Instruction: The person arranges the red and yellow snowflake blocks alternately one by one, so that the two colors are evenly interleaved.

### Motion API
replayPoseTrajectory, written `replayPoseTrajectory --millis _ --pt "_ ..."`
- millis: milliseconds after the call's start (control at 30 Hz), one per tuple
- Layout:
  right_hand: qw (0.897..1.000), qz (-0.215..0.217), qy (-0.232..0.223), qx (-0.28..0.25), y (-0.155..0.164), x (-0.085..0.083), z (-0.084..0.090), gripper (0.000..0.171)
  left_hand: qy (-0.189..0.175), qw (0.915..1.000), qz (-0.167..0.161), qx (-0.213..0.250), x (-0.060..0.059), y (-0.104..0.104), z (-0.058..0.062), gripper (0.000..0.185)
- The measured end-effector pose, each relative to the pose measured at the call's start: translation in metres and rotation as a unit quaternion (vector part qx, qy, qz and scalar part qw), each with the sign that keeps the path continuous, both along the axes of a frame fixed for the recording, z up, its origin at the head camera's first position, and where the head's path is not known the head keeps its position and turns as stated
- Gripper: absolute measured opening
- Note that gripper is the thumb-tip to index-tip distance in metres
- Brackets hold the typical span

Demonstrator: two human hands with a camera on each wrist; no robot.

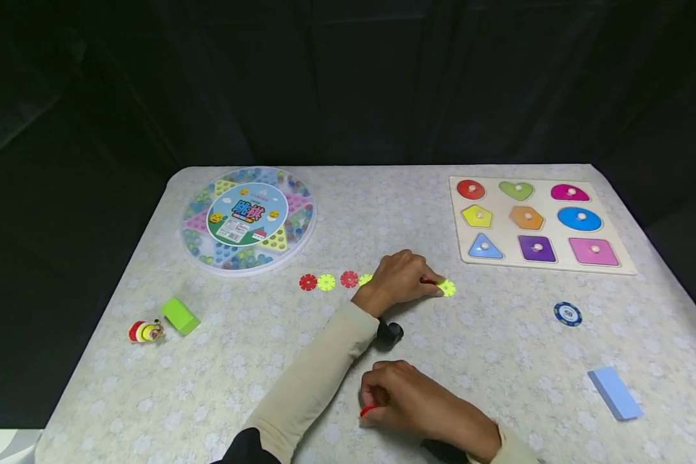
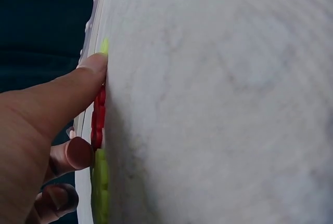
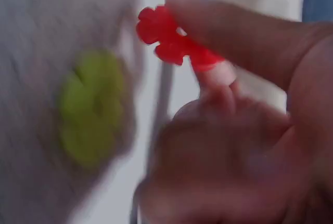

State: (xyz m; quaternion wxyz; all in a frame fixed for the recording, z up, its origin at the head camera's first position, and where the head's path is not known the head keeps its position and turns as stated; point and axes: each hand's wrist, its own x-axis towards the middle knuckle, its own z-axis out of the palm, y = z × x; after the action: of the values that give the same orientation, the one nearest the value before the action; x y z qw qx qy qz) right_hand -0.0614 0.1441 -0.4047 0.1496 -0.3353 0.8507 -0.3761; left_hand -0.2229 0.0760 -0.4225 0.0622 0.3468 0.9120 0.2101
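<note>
A row of small flower-shaped discs lies across the middle of the table: red [image 1: 308, 282], yellow-green [image 1: 326, 282], red [image 1: 349, 279], with more partly under my left hand [image 1: 432, 287]. Its fingertip presses a red disc [image 2: 98, 117] flat onto the cloth, between yellow-green discs [image 2: 100, 182]; the last yellow-green disc [image 1: 447, 288] ends the row. My right hand [image 1: 377, 403] rests near the front edge and pinches another red disc [image 3: 166, 37] between thumb and finger. In the right wrist view a blurred green disc [image 3: 93, 107] lies just beside it.
A round marble game box [image 1: 248, 219] stands at the back left, a wooden shape puzzle board [image 1: 548, 205] at the back right. A blue chip [image 1: 568, 314] and blue block [image 1: 615, 393] lie right; a green block [image 1: 180, 316] and small toy [image 1: 145, 331] lie left.
</note>
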Motion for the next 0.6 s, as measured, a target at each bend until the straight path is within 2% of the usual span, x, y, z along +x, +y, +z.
replayPoseTrajectory --millis 67,133,200,267,367,433,500,600 --pt "0.998 0.0 0.002 -0.055 0.011 -0.007 0.004 0.022 -0.002 1.0 0.002 0.005 0.0 0.0 -0.001 0.027" --pt "0.995 -0.026 -0.001 -0.094 0.027 -0.017 0.01 0.014 0.0 1.0 0.002 0.008 -0.001 0.0 -0.001 0.027" --pt "0.992 -0.074 -0.018 -0.105 0.047 -0.029 0.018 0.007 0.007 1.0 0.001 0.006 -0.001 0.0 -0.002 0.027" --pt "0.985 -0.139 -0.044 -0.095 0.071 -0.042 0.024 0.004 0.013 0.9999 -0.002 0.0 -0.002 0.0 -0.002 0.028" --pt "0.964 -0.239 -0.099 -0.058 0.104 -0.062 0.025 0.014 0.017 0.9998 -0.006 -0.008 -0.002 0.001 -0.002 0.028" --pt "0.949 -0.285 -0.129 -0.04 0.122 -0.075 0.021 0.022 0.016 0.9998 -0.007 -0.011 -0.003 0.001 -0.002 0.028" --pt "0.936 -0.314 -0.155 -0.035 0.135 -0.087 0.014 0.027 0.012 0.9999 -0.005 -0.009 -0.003 0.001 -0.002 0.028" --pt "0.922 -0.339 -0.182 -0.041 0.148 -0.098 0.004 0.033 0.007 0.9999 -0.006 -0.005 -0.003 0.002 -0.002 0.027"
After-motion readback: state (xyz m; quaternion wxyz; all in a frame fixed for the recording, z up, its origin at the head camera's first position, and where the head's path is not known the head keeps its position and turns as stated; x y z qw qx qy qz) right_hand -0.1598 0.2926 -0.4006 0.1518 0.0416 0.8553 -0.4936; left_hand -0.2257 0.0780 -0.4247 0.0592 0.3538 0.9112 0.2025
